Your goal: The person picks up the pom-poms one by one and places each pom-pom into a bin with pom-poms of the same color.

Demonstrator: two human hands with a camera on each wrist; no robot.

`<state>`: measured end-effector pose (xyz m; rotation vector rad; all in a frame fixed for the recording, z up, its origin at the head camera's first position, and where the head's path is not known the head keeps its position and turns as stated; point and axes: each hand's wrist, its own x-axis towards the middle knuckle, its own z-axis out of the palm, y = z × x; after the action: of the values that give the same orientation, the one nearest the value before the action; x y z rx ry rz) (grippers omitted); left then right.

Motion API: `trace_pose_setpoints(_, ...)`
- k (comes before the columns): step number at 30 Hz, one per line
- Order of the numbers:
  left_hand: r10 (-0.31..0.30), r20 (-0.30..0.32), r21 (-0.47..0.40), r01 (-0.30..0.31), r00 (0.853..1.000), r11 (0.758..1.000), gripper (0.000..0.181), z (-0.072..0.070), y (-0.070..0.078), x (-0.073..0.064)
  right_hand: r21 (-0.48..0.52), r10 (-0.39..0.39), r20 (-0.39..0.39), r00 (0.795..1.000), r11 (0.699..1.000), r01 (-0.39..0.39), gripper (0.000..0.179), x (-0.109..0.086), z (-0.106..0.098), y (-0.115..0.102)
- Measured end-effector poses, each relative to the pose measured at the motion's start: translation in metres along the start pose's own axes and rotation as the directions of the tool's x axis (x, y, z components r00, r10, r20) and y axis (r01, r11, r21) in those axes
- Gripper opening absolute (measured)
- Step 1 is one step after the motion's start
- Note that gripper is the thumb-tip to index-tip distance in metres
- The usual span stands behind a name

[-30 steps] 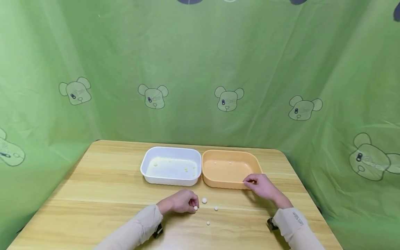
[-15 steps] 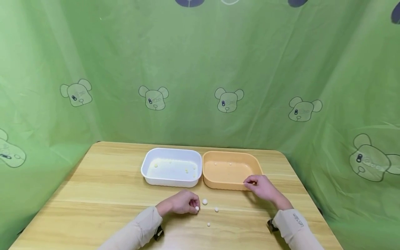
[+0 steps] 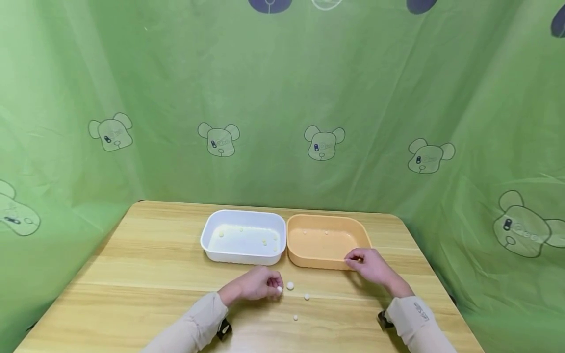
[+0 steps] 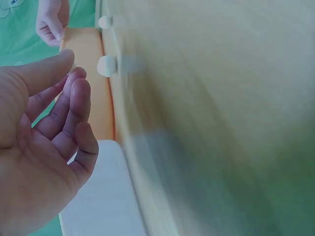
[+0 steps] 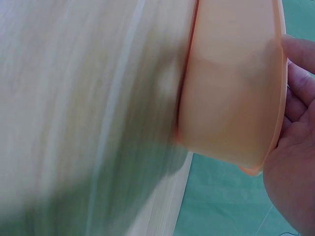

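Observation:
My left hand [image 3: 258, 283] pinches a small white ball [image 3: 279, 289] between thumb and fingertips, just over the table in front of the white tray [image 3: 240, 258]. In the left wrist view the fingers mostly cover this ball. Close to the right of those fingertips lies a larger white ball [image 3: 290, 285]. Two smaller white balls [image 3: 306, 296] [image 3: 295, 317] rest farther right and nearer the front. At the orange tray [image 3: 315, 262], my right hand [image 3: 370, 264] grips the near right part of the rim, thumb on the rim and fingers curled behind it in the right wrist view.
Both trays stand side by side at the back of the wooden table [image 3: 132, 274]. Several small yellowish bits [image 3: 265, 241] lie inside the white one, and two tiny white balls [image 3: 326, 233] inside the orange one. A green curtain [image 3: 273, 181] surrounds the table's back and sides.
My left hand has lifted slightly with the small ball pinched in it. The right hand keeps its place on the orange tray's rim. The head view has shifted a little.

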<state>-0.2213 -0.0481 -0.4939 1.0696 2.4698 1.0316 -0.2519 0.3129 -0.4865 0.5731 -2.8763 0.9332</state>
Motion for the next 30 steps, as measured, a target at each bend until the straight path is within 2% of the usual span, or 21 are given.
trace_pose_setpoints(6, -0.025, -0.018, -0.068, 0.024, 1.000, 0.997, 0.005, -0.008, 0.004, 0.000, -0.002, -0.004, 0.000, 1.000, 1.000, 0.004, 0.006, 0.000, 0.001, 0.000)
trace_pose_setpoints(14, 0.010, -0.106, -0.052, -0.016, 0.994, 0.998, 0.006, -0.018, 0.007, 0.004, -0.008, -0.015, -0.015, 1.000, 1.000, 0.014, 0.005, -0.001, 0.002, -0.002)
trace_pose_setpoints(22, -0.023, -0.176, -0.082, 0.009, 0.984, 0.997, 0.004, -0.028, 0.017, 0.014, -0.005, -0.021, -0.018, 1.000, 1.000, 0.021, 0.005, -0.002, 0.002, -0.005)
trace_pose_setpoints(30, -0.009, -0.220, -0.081, -0.009, 0.975, 0.997, 0.009, -0.035, 0.022, 0.027, -0.019, -0.028, -0.029, 0.999, 0.999, 0.027, 0.006, -0.001, 0.003, -0.005)
